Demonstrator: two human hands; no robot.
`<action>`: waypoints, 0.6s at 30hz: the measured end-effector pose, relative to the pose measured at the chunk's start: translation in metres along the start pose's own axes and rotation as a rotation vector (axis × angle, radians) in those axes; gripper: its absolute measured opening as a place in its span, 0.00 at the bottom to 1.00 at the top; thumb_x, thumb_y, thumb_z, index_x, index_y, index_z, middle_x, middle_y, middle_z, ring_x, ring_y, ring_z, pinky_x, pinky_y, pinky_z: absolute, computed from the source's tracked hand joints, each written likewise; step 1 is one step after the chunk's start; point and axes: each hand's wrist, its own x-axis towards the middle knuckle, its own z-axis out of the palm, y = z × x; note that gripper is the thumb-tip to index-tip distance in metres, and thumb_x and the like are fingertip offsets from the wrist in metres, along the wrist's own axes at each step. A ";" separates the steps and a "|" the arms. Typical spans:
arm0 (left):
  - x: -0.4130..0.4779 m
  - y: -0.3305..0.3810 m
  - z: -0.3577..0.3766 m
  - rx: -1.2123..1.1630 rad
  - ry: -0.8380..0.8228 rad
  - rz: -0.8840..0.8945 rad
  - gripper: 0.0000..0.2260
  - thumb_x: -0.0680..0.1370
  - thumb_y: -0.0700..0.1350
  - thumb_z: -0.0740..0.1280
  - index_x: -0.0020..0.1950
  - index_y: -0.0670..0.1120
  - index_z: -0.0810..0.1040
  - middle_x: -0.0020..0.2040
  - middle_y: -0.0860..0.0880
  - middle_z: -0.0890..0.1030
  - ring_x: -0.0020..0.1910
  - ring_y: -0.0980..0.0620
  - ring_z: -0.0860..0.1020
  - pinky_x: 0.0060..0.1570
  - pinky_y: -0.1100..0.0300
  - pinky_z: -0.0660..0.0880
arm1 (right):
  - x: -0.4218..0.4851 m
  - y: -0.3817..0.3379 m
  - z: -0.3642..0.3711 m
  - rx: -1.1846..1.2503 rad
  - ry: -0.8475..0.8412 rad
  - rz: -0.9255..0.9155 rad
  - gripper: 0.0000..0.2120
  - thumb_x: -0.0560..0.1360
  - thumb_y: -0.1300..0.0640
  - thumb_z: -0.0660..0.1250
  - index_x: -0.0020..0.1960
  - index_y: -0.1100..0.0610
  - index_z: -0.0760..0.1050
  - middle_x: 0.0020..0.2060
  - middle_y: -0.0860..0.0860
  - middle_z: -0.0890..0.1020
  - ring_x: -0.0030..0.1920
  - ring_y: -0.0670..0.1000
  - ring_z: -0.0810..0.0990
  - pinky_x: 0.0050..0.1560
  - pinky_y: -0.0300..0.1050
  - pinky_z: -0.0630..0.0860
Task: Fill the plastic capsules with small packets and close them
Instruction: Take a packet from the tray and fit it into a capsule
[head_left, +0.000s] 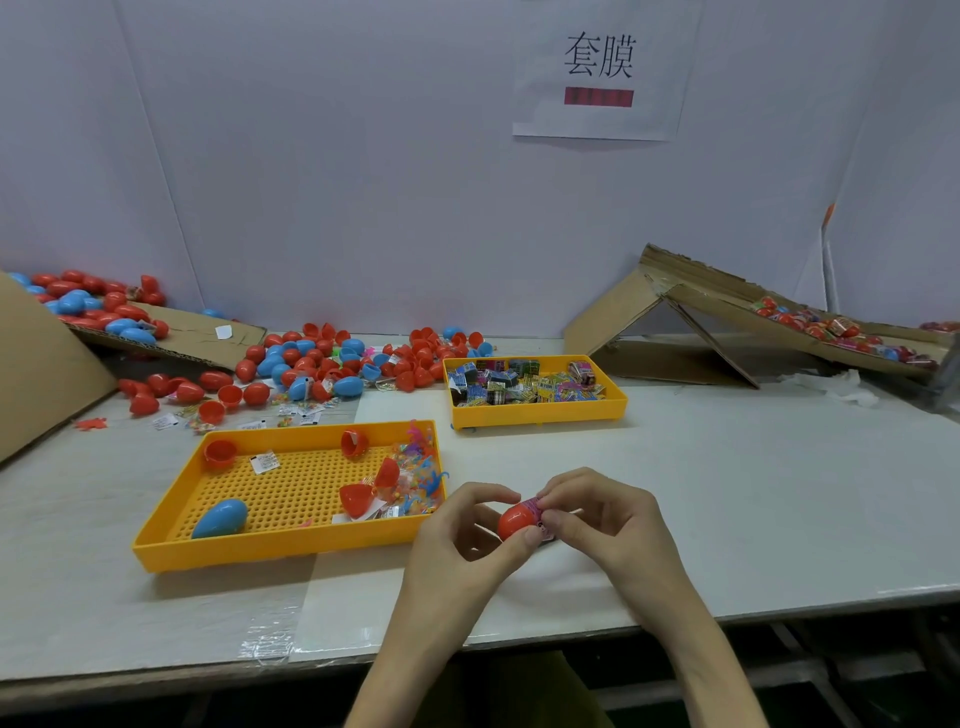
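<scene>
Together, left hand (470, 525) and right hand (597, 512) pinch red capsule (515, 521).

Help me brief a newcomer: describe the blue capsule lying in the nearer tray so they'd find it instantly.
Find the nearer, perforated yellow tray. In its front left corner lies the blue capsule, closed and egg-shaped. It is that tray's only blue capsule; the others are open red halves.

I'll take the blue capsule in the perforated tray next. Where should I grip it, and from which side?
Pinch the blue capsule across its wide middle, coming down from above. It lies on its side on the floor of the perforated yellow tray, close to the near wall, so a level reach from the front looks blocked, and its rounded ends would probably slip.
</scene>
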 end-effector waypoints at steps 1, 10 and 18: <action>0.000 -0.001 0.000 -0.001 0.007 0.003 0.14 0.68 0.56 0.77 0.52 0.58 0.81 0.37 0.49 0.81 0.37 0.53 0.78 0.37 0.65 0.74 | 0.000 0.000 0.000 -0.008 0.004 -0.002 0.11 0.73 0.66 0.73 0.43 0.50 0.85 0.46 0.52 0.84 0.51 0.54 0.83 0.48 0.44 0.80; 0.000 -0.002 -0.001 0.008 0.010 0.019 0.14 0.67 0.57 0.77 0.50 0.58 0.80 0.31 0.53 0.75 0.33 0.55 0.74 0.36 0.59 0.74 | -0.001 -0.002 0.000 -0.033 0.012 -0.004 0.08 0.73 0.61 0.73 0.42 0.48 0.85 0.48 0.51 0.83 0.53 0.54 0.82 0.49 0.46 0.79; 0.000 -0.003 -0.002 0.030 -0.008 0.038 0.14 0.65 0.57 0.76 0.48 0.58 0.80 0.30 0.55 0.72 0.32 0.57 0.71 0.33 0.67 0.68 | -0.001 -0.002 0.000 0.001 -0.013 -0.003 0.06 0.70 0.58 0.73 0.41 0.48 0.85 0.46 0.53 0.83 0.50 0.55 0.82 0.48 0.46 0.78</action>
